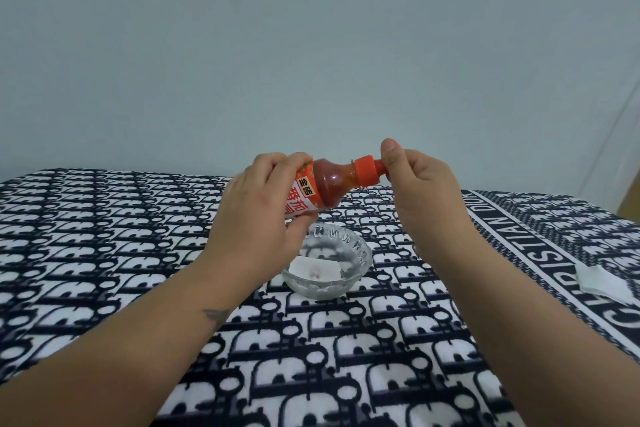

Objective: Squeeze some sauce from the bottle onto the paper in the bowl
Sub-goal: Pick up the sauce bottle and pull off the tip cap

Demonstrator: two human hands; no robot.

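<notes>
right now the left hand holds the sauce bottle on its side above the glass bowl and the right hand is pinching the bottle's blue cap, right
Not quite: the cap is orange-red, not blue, as the head view shows. Otherwise right: the left hand holds the sauce bottle on its side above the glass bowl, and the right hand pinches the cap's tip.

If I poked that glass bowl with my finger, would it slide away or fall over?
Probably neither easily. The glass bowl looks wide and low, so tipping seems unlikely. It sits on a fuzzy patterned cloth, which would likely grip it rather than let it slide. It holds only a small paper, so it's probably light, and glass could crack if knocked off.
</notes>
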